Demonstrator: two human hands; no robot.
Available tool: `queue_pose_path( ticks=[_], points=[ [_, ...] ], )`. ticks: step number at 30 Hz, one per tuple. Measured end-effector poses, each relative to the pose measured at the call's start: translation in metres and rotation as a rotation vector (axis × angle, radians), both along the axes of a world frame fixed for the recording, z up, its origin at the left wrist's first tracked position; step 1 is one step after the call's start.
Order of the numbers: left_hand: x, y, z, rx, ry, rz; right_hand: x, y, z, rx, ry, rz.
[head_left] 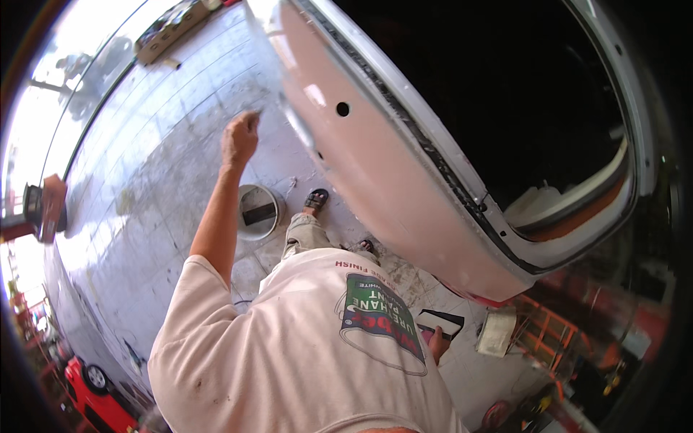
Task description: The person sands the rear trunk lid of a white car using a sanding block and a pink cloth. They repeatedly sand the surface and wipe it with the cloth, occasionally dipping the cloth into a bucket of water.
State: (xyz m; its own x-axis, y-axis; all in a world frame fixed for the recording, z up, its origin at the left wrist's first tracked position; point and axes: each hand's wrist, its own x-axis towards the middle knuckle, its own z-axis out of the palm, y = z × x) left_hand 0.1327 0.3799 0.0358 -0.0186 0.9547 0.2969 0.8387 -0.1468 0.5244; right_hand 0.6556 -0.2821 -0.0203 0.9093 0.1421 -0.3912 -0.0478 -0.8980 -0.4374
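Observation:
In front of me curves a large vehicle body panel, coated in dull pink with whitish edges and a small round dark hole. My left hand is raised to the left of the panel, apart from it, with its fingers curled closed; whatever is in them, if anything, is too small to make out. Low at my right side, my right hand grips a black and white block, partly hidden by my shirt. On the floor below my left forearm stands a round pale bucket with a dark rectangular piece inside.
A dark opening borders the panel on the right. Orange metal framework and a pale container stand at lower right. A red car is at lower left, and a cardboard box lies far left on the tiled floor.

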Motion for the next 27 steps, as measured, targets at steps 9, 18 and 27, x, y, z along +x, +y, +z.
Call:
queue_pose_path(
  ticks=[9, 18, 27],
  points=[
    [-0.101, -0.469, -0.170, -1.157, 0.137, 0.486, 0.097, 0.089, -0.072, -0.036, 0.146, 0.455],
    [-0.003, -0.759, -0.110, -0.987, -0.562, 1.499, 0.129, 0.232, -0.094, -0.145, 0.233, 1.068],
    [0.085, -0.904, -0.179, -0.392, -1.245, 1.836, 0.036, 0.280, -0.088, -0.206, 0.187, 1.468]
  ],
)
